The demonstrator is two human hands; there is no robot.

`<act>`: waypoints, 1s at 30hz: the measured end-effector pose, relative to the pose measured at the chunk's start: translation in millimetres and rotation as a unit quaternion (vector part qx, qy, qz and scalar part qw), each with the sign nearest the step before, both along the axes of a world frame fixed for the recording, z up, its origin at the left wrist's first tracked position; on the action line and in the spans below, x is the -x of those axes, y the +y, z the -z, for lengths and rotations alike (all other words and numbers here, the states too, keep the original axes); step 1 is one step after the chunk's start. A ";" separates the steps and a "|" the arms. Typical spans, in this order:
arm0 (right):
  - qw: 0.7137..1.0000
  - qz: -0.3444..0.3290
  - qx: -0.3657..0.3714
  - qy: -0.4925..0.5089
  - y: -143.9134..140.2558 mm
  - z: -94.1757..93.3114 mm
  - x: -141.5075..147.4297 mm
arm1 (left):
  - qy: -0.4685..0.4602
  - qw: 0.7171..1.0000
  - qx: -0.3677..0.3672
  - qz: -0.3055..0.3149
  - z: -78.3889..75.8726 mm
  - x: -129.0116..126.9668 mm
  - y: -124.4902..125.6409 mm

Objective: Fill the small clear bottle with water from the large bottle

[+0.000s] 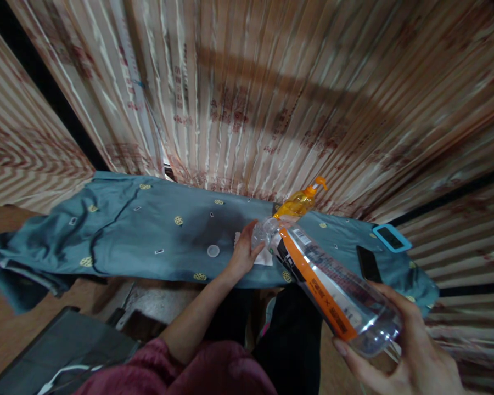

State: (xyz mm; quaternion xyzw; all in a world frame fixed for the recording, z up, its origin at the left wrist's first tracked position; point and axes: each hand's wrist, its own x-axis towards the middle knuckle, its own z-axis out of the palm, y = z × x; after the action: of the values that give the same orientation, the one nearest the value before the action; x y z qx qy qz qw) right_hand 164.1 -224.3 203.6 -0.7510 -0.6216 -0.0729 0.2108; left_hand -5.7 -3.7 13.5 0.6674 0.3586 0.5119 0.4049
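My right hand [415, 345] grips the base of a large clear plastic bottle [325, 285] with an orange and black label. The bottle is tilted, neck down and to the left. My left hand [243, 253] has its fingers closed around a small clear plastic container [260, 233] at the bottle's neck. Whether the two touch, and whether liquid passes between them, I cannot make out. Under them lies a white paper [264, 258], partly covered. A round whitish lid [213, 250] rests on the cloth left of my left hand.
Behind the large bottle is a pump bottle [296, 204] of yellow liquid with an orange top. A dark phone [368, 263] and a blue-framed device [391, 237] lie at the right. Teal cloth [123, 236] covers the narrow table; curtains [239, 99] hang behind it.
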 end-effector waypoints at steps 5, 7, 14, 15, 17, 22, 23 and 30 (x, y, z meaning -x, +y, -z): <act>1.000 0.011 0.006 -0.010 -0.1 -2.2 2.9 | 0.004 1.000 0.002 -0.002 1.9 -1.0 0.7; 1.000 0.019 0.010 -0.018 -0.3 -3.0 4.1 | 0.002 1.000 0.001 -0.001 2.3 -1.1 0.7; 1.000 0.016 0.008 -0.004 -0.4 -2.9 2.8 | -0.004 1.000 0.005 -0.003 -0.2 -1.0 -0.4; 1.000 0.017 0.009 0.000 -0.3 -2.9 2.9 | -0.003 1.000 0.005 -0.004 -0.8 -0.9 -0.5; 1.000 0.023 0.010 0.004 -0.1 -2.9 3.3 | 0.000 1.000 0.004 -0.004 -1.7 -0.9 -0.7; 1.000 0.017 0.008 0.003 -0.4 -2.7 3.6 | 0.004 1.000 0.000 -0.006 -0.7 -1.1 0.0; 1.000 0.014 0.008 0.004 -0.4 -2.9 3.6 | 0.004 1.000 0.000 -0.005 -0.3 -1.2 0.2; 0.999 0.028 0.021 -0.001 -0.5 -5.5 4.1 | 0.005 1.000 0.003 -0.005 -1.7 -0.6 -0.4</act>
State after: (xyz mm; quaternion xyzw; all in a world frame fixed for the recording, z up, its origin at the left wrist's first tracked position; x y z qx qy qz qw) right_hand 160.0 -224.7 209.1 -0.7725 -0.6014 -0.0663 0.1926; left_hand -5.1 -4.2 15.2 0.6668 0.3651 0.5098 0.4026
